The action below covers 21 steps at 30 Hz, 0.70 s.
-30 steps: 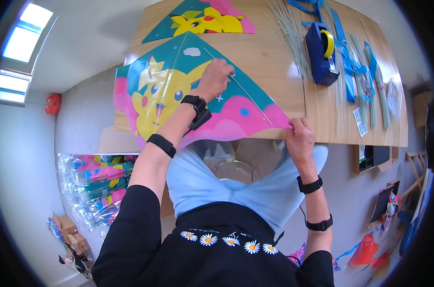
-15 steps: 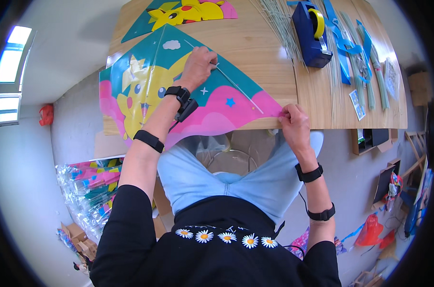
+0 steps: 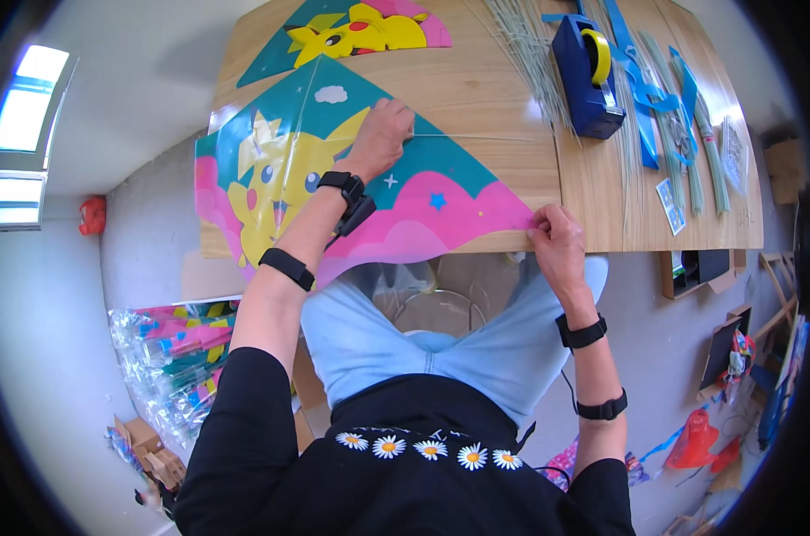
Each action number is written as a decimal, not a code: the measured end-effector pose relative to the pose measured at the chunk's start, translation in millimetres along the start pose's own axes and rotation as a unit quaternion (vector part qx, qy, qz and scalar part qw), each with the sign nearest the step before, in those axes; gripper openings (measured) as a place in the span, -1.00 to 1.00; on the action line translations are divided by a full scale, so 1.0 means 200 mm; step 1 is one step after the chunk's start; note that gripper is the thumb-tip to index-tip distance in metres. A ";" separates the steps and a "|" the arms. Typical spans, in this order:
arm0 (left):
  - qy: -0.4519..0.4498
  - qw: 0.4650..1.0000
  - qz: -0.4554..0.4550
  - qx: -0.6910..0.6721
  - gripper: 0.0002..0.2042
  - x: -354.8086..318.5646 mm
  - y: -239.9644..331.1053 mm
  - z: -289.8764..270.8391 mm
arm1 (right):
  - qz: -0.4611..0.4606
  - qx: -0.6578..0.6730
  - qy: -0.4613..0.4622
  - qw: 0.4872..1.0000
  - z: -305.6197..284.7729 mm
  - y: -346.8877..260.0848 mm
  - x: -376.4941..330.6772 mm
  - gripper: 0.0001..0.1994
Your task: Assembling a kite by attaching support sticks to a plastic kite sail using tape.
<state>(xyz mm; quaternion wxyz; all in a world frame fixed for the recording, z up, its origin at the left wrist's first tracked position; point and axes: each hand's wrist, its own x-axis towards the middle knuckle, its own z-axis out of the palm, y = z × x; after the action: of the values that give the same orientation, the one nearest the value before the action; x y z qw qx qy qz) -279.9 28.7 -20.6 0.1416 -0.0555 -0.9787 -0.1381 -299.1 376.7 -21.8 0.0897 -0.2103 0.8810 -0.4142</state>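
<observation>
A kite sail (image 3: 423, 210) lies on the wooden table, teal above and pink below, with a yellow cartoon figure, a white cloud and a blue star. Over its upper right part my left hand (image 3: 383, 141) is closed on a thin pale rod (image 3: 476, 137). The rod runs out to the right, past the sail's slanted edge and over the bare wood; its left part is hidden by the hand. At the sail's right-hand corner, near the table's front edge, the fingers of my right hand (image 3: 558, 237) pinch the pink tip.
A second kite sail (image 3: 369, 29) lies at the far left. To the right are a blue tape dispenser (image 3: 583, 94) with yellow tape, loose thin rods (image 3: 525, 58), blue ribbon (image 3: 644, 80) and a clear bag (image 3: 734, 154). Packaged kites (image 3: 177, 357) are piled low on the left.
The thin rod lay slanting along the sail's right edge; now it is swung to point right, crossing that edge. My right hand stays at the corner. The view has shifted slightly.
</observation>
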 end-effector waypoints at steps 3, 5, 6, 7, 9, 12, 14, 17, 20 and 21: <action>-0.018 0.998 -0.032 -0.060 -0.95 0.00 0.04 -0.05 | 0.004 0.000 0.000 1.000 0.00 0.01 0.00 -0.84; -0.034 0.991 -0.067 -0.114 -0.97 0.01 0.07 -0.10 | 0.003 0.016 -0.005 1.000 -0.01 0.03 0.00 -0.84; -0.073 0.978 -0.091 -0.172 -0.95 0.02 0.10 -0.15 | 0.005 0.016 -0.004 1.000 -0.01 0.03 0.01 -0.84; -0.113 0.960 -0.115 -0.229 -0.93 0.03 0.12 -0.19 | 0.048 0.084 0.005 0.995 -0.02 0.02 0.01 -0.81; -0.187 0.933 -0.135 -0.275 -0.92 0.04 0.15 -0.26 | 0.092 0.152 0.015 0.984 -0.04 -0.01 0.02 -0.78; -0.311 0.865 -0.153 -0.362 -0.90 0.04 0.16 -0.32 | 0.096 0.231 0.060 0.966 -0.06 -0.07 0.04 -0.67; -0.360 0.827 -0.151 -0.405 -0.90 0.05 0.16 -0.32 | -0.049 0.180 0.074 0.980 -0.05 -0.08 0.04 -0.60; -0.389 0.810 -0.155 -0.410 -0.90 0.05 0.13 -0.31 | 0.083 0.241 0.005 0.967 -0.06 -0.12 0.00 -0.63; -0.382 0.792 -0.162 -0.448 -0.90 0.06 0.12 -0.28 | 0.081 0.296 0.022 0.952 -0.07 -0.11 -0.02 -0.69; -0.366 0.796 -0.170 -0.450 -0.91 0.06 0.12 -0.27 | 0.081 0.297 0.021 0.951 -0.07 -0.12 -0.02 -0.69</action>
<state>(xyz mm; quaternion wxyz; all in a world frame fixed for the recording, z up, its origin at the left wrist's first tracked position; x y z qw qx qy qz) -274.5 36.6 37.8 -0.2943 0.0076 -0.7785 -0.5544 -292.8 375.6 5.5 0.1628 -0.0937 0.7341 -0.6525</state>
